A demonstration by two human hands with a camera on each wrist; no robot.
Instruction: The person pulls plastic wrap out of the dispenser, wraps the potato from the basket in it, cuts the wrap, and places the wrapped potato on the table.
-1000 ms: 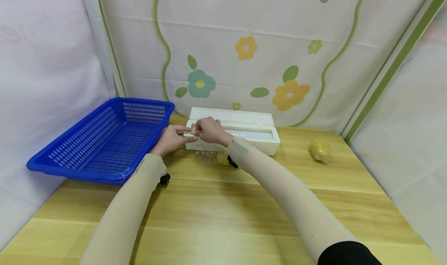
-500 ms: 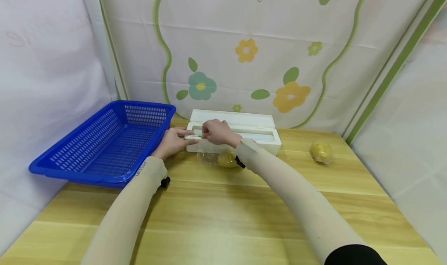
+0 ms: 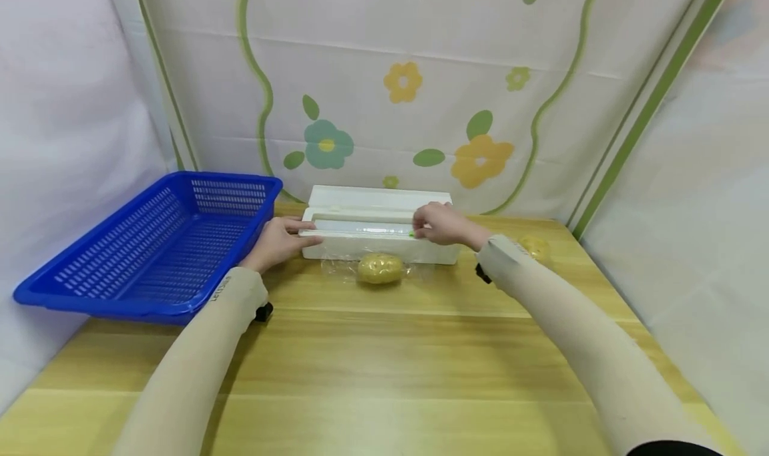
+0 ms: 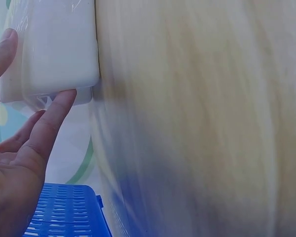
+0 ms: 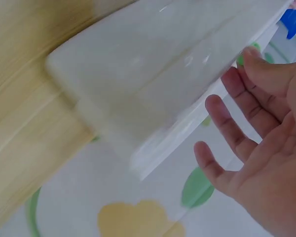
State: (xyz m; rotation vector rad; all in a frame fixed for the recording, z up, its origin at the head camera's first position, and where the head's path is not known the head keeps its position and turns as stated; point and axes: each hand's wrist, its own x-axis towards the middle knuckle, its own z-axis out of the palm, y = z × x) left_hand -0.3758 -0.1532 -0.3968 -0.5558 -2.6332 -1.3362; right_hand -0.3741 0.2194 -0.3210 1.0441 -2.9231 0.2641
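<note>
A white cling film box (image 3: 380, 248) lies lengthwise at the back of the table, its lid (image 3: 380, 197) tipped back against the wall cloth. Inside shows the pale film roll (image 3: 360, 227). My right hand (image 3: 443, 223) pinches a small green cutter slider (image 5: 248, 53) between thumb and forefinger near the right end of the front rim; its other fingers are spread loosely. At the left end, my left hand (image 3: 278, 242) steadies the box with fairly straight fingers. In front of the box sits a potato (image 3: 380, 269) on clear film spread to both sides.
A blue plastic basket (image 3: 150, 307) stands on the left side of the table, beside my left forearm. A second wrapped potato (image 3: 533, 246) lies at the right, partly hidden by my right sleeve. White patterned cloth (image 3: 360, 29) walls the table's back and sides.
My right hand has slid the green slider along the front rim from the left end to near the right. The left hand stays at the left end. The front potato has come into full view.
</note>
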